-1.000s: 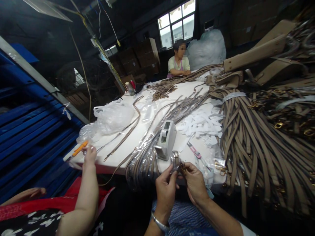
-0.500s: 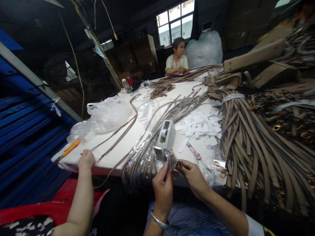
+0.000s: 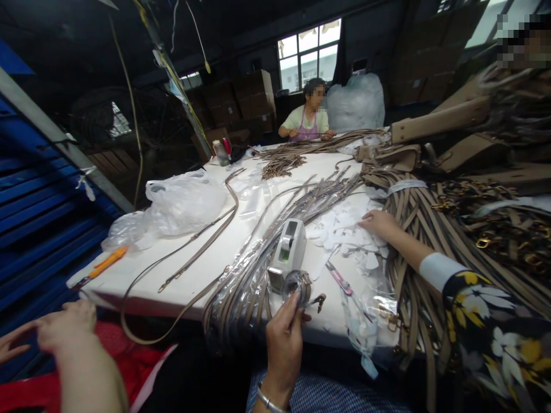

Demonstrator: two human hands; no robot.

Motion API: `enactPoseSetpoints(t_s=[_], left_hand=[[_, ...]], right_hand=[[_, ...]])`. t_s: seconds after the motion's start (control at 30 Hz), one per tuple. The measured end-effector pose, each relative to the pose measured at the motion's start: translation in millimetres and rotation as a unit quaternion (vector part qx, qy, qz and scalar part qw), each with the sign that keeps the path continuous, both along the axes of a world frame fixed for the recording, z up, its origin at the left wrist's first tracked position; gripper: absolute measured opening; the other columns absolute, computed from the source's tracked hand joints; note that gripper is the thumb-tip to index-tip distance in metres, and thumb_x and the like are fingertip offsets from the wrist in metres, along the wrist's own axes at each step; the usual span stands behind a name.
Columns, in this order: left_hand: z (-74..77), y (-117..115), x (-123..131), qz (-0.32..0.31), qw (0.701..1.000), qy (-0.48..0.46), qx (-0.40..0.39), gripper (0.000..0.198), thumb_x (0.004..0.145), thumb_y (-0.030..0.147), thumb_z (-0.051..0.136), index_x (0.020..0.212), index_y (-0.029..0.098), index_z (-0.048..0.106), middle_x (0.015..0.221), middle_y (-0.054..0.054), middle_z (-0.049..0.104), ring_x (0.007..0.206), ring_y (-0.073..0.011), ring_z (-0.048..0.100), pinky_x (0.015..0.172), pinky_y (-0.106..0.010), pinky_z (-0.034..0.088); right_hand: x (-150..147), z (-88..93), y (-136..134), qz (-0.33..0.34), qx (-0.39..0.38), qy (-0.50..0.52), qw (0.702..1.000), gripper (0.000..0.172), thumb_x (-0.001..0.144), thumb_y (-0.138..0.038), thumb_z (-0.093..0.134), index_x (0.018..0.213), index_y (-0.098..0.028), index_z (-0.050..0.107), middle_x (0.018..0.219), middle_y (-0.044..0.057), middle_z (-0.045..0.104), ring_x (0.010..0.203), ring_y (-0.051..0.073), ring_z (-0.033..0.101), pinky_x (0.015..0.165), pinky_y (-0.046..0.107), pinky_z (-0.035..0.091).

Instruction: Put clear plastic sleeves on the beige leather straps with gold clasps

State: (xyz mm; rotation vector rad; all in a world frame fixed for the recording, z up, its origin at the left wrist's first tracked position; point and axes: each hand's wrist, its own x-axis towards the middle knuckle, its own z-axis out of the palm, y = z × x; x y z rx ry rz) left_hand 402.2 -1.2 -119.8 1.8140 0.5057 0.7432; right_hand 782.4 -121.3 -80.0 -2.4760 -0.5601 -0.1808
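Note:
My left hand (image 3: pixel 284 332), with a metal bangle at the wrist, is closed on a coiled strap (image 3: pixel 297 285) that looks wrapped in clear plastic. One end of this strap, with a dark metal clasp (image 3: pixel 319 300), sticks out freely to the right. In front of the coil stands a grey tape dispenser (image 3: pixel 289 252). Stretched out to the right, my right hand (image 3: pixel 381 223) has its fingertips bunched at the edge of a pile of white slips (image 3: pixel 344 226); it appears to pinch one, partly hidden. A pink-handled cutter (image 3: pixel 339 279) lies between my hands.
Plastic-wrapped straps (image 3: pixel 249 281) hang over the table's front edge. Brown straps (image 3: pixel 419 229) heap at the right. An orange cutter (image 3: pixel 107 261) and plastic bags (image 3: pixel 185 201) lie left. A co-worker's hands (image 3: pixel 69 324) are at lower left; another person (image 3: pixel 307 117) sits across.
My right hand has let go of the strap's clasp end and moved right and away to the white slips. My left hand keeps the coil. The neighbour's hand has drawn back from the table.

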Motion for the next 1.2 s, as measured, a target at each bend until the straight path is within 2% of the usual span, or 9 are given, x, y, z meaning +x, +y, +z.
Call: enactPoseSetpoints(t_s=[0.2,0.4,0.47,0.57,0.7,0.8,0.93,1.07,1.2], left_hand=[[7.7,0.7,3.5,0.000,1.000,0.013,-0.028,0.038,0.090,0.035,0.057,0.124,0.019,0.064,0.083,-0.008,0.074,0.065,-0.0171,0.068,0.065,-0.026,0.057],[27.6,1.4,13.6,-0.025,0.975,0.031,-0.218,0.059,0.084,0.039,0.063,0.133,0.007,0.054,0.063,-0.005,0.070,0.056,-0.0142,0.064,0.056,-0.023,0.053],[33.1,3.7,15.0,-0.043,0.967,0.014,-0.251,0.059,0.083,0.038,0.065,0.133,0.008,0.054,0.068,-0.005,0.071,0.057,-0.0122,0.063,0.056,-0.021,0.051],[40.4,5.7,14.0,-0.071,0.959,0.002,-0.275,0.055,0.082,0.037,0.067,0.129,0.009,0.058,0.077,-0.007,0.072,0.058,-0.0103,0.064,0.056,-0.019,0.049],[47.5,0.8,10.9,-0.101,0.958,0.005,-0.269,0.053,0.082,0.039,0.067,0.125,0.010,0.061,0.076,-0.007,0.071,0.059,-0.0109,0.064,0.056,-0.018,0.049],[46.2,-6.6,9.5,-0.104,0.970,0.011,-0.219,0.049,0.084,0.037,0.064,0.125,0.011,0.061,0.077,-0.006,0.071,0.059,-0.0125,0.066,0.055,-0.020,0.049],[39.4,-13.8,8.6,-0.087,0.991,0.050,-0.088,0.043,0.088,0.030,0.055,0.128,0.014,0.059,0.074,-0.006,0.073,0.060,-0.0170,0.067,0.059,-0.026,0.054],[35.9,-15.9,7.9,-0.047,0.990,0.076,0.109,0.039,0.090,0.023,0.050,0.127,0.021,0.061,0.098,-0.010,0.074,0.084,-0.0231,0.069,0.079,-0.032,0.054],[34.2,-19.0,9.2,-0.072,0.978,0.087,0.176,0.040,0.093,0.020,0.044,0.129,0.026,0.059,0.109,-0.007,0.072,0.095,-0.0219,0.067,0.084,-0.029,0.051]], right_hand=[[-29.1,15.1,-6.9,0.063,0.135,0.063,0.987,0.035,0.081,-0.045,0.059,0.088,-0.013,0.070,0.086,0.011,0.073,0.083,0.024,0.067,0.071,0.032,0.048],[-132.0,29.3,-30.8,0.234,0.211,0.225,0.922,0.041,0.081,-0.054,0.060,0.089,-0.015,0.070,0.072,0.006,0.071,0.050,0.011,0.053,0.047,0.022,0.039],[-168.6,26.6,-39.6,0.259,0.199,0.279,0.903,0.038,0.078,-0.051,0.065,0.094,-0.017,0.071,0.070,0.004,0.071,0.045,0.010,0.048,0.043,0.023,0.034],[-210.3,17.8,-47.2,0.286,0.146,0.247,0.915,0.028,0.082,-0.045,0.062,0.080,-0.020,0.074,0.063,0.002,0.070,0.052,0.015,0.055,0.052,0.025,0.039],[-238.5,5.8,-42.2,0.305,0.137,0.200,0.921,0.027,0.084,-0.035,0.060,0.065,-0.022,0.073,0.064,0.000,0.072,0.064,0.019,0.063,0.064,0.027,0.042],[-248.4,-1.3,-30.9,0.277,0.200,0.220,0.914,0.019,0.079,-0.031,0.064,0.064,-0.023,0.074,0.061,-0.001,0.071,0.062,0.019,0.062,0.064,0.027,0.041],[-260.9,-14.5,-13.0,0.237,0.366,0.344,0.832,0.013,0.072,-0.032,0.072,0.067,-0.021,0.075,0.057,-0.001,0.067,0.056,0.016,0.057,0.059,0.026,0.040],[-277.9,-26.1,-3.2,0.247,0.421,0.424,0.763,0.024,0.073,-0.039,0.072,0.083,-0.017,0.076,0.066,0.002,0.070,0.060,0.017,0.061,0.062,0.028,0.046],[-289.0,-32.0,-2.8,0.172,0.525,0.513,0.657,0.030,0.070,-0.036,0.080,0.092,-0.016,0.075,0.075,0.004,0.072,0.064,0.016,0.062,0.064,0.028,0.049]])
